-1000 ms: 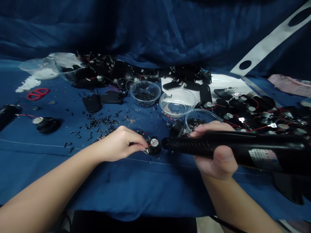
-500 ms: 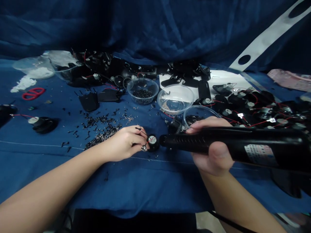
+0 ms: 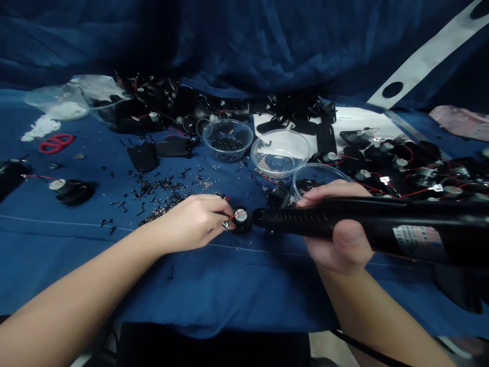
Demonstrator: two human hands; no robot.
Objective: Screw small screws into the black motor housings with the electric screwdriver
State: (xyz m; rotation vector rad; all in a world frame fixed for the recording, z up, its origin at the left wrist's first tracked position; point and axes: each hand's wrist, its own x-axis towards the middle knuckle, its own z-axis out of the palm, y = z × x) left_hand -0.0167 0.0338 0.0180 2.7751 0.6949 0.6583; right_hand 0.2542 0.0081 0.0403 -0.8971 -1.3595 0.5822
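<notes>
My left hand (image 3: 198, 220) pinches the edge of a small round black part with a white motor (image 3: 241, 215) on top, held down against the blue cloth. A red wire runs from the motor, and a small shiny metal piece hangs by my fingertips. Wrapped around a thick black electric screwdriver (image 3: 382, 219) is my right hand (image 3: 344, 250), thumb along the near side. The tool's rounded front end points left, just right of the motor part. Its bit is not visible. Loose black screws (image 3: 164, 193) lie behind my left hand.
Clear plastic bowls hold black screws (image 3: 228, 145), small silvery screws (image 3: 263, 163) and dark pieces. Red-handled scissors (image 3: 57, 143) and another motor part (image 3: 71, 191) lie left. Wired black parts (image 3: 405, 163) are heaped at right, with more black housings (image 3: 141, 155) behind.
My left fingers have closed in nearer the motor part. The right hand keeps the screwdriver at about the same place. The whole view has shifted slightly.
</notes>
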